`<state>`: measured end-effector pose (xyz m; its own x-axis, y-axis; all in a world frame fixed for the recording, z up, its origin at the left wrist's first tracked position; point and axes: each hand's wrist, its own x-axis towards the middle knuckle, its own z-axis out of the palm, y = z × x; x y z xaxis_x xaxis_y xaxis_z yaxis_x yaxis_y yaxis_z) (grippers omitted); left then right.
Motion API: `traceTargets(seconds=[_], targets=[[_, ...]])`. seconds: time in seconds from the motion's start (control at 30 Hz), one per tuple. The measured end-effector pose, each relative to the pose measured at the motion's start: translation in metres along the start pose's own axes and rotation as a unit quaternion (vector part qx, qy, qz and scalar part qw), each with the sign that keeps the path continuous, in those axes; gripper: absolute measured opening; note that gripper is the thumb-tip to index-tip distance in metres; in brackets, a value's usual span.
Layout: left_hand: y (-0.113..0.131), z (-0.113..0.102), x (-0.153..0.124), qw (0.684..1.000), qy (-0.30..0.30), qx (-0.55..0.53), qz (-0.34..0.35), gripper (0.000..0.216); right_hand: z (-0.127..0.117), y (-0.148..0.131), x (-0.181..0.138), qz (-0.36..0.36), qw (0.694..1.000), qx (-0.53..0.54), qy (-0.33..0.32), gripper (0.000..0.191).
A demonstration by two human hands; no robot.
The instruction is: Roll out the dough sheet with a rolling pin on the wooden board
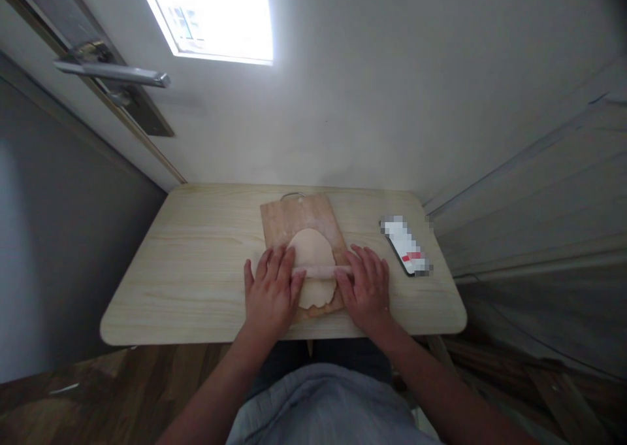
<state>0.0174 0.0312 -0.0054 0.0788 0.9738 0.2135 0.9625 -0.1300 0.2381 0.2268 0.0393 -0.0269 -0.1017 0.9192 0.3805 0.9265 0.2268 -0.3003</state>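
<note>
A thin, pale rolling pin lies crosswise over a flat, roundish sheet of dough. My left hand is on the pin's left end, with the thumb along its near side. The pin's right end is under my right hand, gripped between thumb and fingers. Both ends are partly hidden by the hands. Beneath the dough is a wooden cutting board, its metal handle at the far edge. The dough's near edge looks ragged and reaches close to the board's near edge.
The light wooden table has rounded corners and stands against a white door. A phone, partly pixelated, lies right of the board. On the door are a metal handle and a bright window. A wall rises at the right.
</note>
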Motion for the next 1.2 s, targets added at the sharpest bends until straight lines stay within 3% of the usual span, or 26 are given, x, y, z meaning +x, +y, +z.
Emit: traceTargets(seconds=[0.83, 1.2], targets=[[-0.011, 0.003, 0.062, 0.999, -0.013, 0.009, 0.030, 0.049, 0.016, 0.005, 0.061, 0.015, 0.999, -0.031, -0.022, 0.030], [-0.018, 0.006, 0.091, 0.999, -0.029, -0.001, 0.025, 0.049, 0.022, 0.004, 0.091, 0.040, 0.996, -0.050, -0.058, 0.037]])
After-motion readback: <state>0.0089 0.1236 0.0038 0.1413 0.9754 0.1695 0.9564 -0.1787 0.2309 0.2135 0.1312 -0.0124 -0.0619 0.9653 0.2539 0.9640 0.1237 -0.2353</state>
